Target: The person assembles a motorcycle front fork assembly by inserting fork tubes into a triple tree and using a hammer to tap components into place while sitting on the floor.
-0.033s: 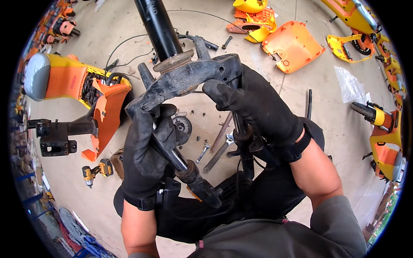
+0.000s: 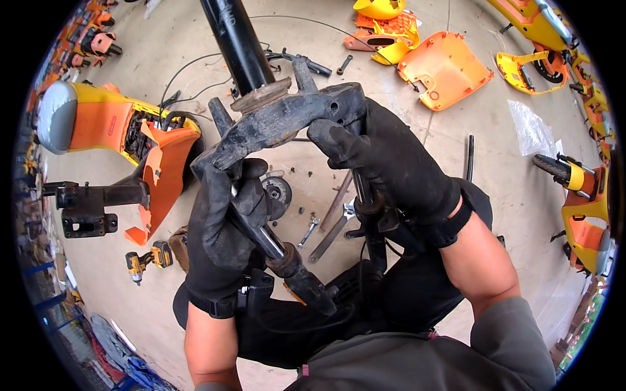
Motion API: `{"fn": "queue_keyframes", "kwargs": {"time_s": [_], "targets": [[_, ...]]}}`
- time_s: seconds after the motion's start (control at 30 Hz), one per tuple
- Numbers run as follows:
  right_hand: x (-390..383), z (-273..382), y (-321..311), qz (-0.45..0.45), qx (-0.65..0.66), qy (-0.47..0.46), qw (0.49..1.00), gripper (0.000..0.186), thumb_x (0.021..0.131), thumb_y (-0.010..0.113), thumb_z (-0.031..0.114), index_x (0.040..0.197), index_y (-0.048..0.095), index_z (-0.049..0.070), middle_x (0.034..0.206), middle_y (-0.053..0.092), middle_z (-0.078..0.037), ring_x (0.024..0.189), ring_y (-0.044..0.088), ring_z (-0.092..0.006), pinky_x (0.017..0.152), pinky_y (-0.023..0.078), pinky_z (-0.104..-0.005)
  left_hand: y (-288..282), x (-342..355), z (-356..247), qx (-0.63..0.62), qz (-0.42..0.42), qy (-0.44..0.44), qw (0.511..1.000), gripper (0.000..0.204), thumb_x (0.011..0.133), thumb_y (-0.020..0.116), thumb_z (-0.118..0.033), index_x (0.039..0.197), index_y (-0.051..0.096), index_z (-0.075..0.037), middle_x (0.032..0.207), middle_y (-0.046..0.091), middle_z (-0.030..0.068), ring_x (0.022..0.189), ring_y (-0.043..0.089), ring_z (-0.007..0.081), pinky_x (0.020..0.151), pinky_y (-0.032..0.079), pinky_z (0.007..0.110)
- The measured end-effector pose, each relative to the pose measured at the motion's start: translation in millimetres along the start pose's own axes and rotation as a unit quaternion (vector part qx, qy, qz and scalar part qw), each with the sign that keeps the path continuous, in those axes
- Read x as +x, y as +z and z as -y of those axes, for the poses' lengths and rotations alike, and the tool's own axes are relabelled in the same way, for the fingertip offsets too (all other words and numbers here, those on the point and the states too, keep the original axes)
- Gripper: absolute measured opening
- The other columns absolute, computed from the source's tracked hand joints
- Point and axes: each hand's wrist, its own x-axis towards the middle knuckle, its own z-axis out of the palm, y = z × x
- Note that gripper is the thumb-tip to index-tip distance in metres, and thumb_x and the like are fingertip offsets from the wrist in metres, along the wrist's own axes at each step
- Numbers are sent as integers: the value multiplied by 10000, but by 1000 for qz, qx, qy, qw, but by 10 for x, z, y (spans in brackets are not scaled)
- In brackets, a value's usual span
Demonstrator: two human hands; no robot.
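Head view, only feed I've got: fork (image 2: 277, 124) is mid-frame, crown (image 2: 261, 131) slanting up to the right, tube (image 2: 238, 49) running out the top edge. My left hand (image 2: 225, 225) is wrapped round the left leg (image 2: 268, 241) just under the crown. Right hand (image 2: 401, 159) grasps the right leg (image 2: 360, 188) at the crown's right end, thumb up against the crown; its other fingers are mostly hidden. I'd keep both grips tight under the crown, load shared evenly so it doesn't twist, and mind the long tube as top-heavy. Wrench (image 2: 330, 236) and spanner (image 2: 308, 232) lie on the floor between the legs, drill (image 2: 136, 262) lower left; I'd keep the fork off them.
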Motion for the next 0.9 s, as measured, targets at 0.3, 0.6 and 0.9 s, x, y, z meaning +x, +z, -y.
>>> {"fn": "queue_keyframes", "kwargs": {"time_s": [0.3,0.6,0.9], "targets": [[-130,28,44,-70,-40,-20,997,443,1018,572,382,1264,545,14,976,607,-31,871,553,-105,789,486,-280,-171,102,69,-3,66,-5,998,393,1057,473,-429,1204,555,-74,900,499,38,665,438,116,703,422,329],[-223,159,82,-97,-23,0,995,310,1024,570,229,1239,543,8,1000,643,-26,873,573,-79,799,490,-261,-314,169,163,-31,73,-1,997,473,1038,493,-467,1263,565,-57,888,494,43,661,441,130,702,427,334],[-269,110,65,-125,-37,-20,991,286,1025,559,192,1247,546,13,1029,644,-42,906,597,-110,831,497,-273,-298,245,153,-45,125,-40,990,522,1032,495,-487,1276,532,-28,869,493,38,667,446,131,696,425,334]]}}
